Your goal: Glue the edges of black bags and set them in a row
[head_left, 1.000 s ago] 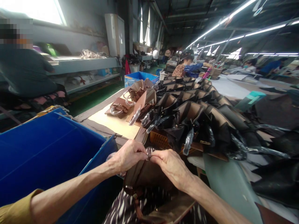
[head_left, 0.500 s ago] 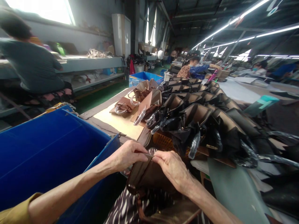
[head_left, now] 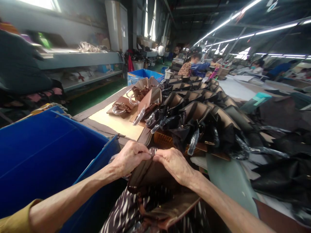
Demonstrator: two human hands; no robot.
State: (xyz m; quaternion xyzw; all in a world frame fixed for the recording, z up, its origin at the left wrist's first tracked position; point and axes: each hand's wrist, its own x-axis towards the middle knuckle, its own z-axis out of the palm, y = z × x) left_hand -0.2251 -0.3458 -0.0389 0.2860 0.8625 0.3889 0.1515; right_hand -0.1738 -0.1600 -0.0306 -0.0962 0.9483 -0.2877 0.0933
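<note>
A brown handbag (head_left: 167,210) lies open across my lap, its lining facing up, over patterned dark-and-white clothing (head_left: 119,210). My left hand (head_left: 132,157) pinches the bag's far edge between thumb and fingers. Close beside it, my right hand (head_left: 172,163) pinches the same edge, the fingertips of both hands almost meeting. A brown strap or handle hangs at the near side of the bag. What lies under my fingers at the edge is too small to make out.
Left of me stands a large blue bin (head_left: 48,149). Ahead, a table carries brown handbags (head_left: 121,106) and rows of black handbags (head_left: 194,110) with plastic-wrapped handles. A teal object (head_left: 256,100) rises at the right. A person (head_left: 19,64) sits at the far left; others work farther back.
The view has shifted a little to the right and down. Both hands keep their pinch on the bag's edge, and the bag now gapes wider on my lap.
</note>
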